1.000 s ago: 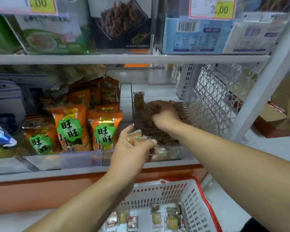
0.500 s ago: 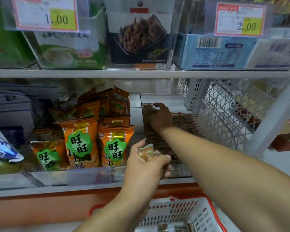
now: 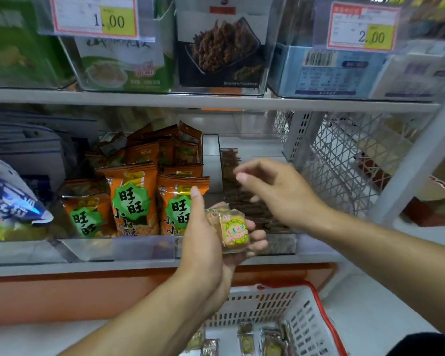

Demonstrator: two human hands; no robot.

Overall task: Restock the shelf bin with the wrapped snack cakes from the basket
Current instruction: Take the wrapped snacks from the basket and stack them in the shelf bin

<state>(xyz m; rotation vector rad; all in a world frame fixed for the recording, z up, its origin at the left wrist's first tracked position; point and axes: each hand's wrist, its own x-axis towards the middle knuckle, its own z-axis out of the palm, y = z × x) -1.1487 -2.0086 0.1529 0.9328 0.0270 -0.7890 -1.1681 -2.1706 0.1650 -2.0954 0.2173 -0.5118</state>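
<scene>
The left hand (image 3: 203, 242) gripped clear-wrapped square snack cakes (image 3: 231, 228) — the right hand (image 3: 275, 191) hovered loose-fingered, empty, above the transparent shelf bin (image 3: 280, 244).

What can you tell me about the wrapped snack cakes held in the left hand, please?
The wrapped snack cakes are a small stack of square, golden-brown cakes in clear shiny film; the front one bears a round green, yellow and pink label. The left hand grips them upright before the clear shelf bin, thumb up.
</scene>
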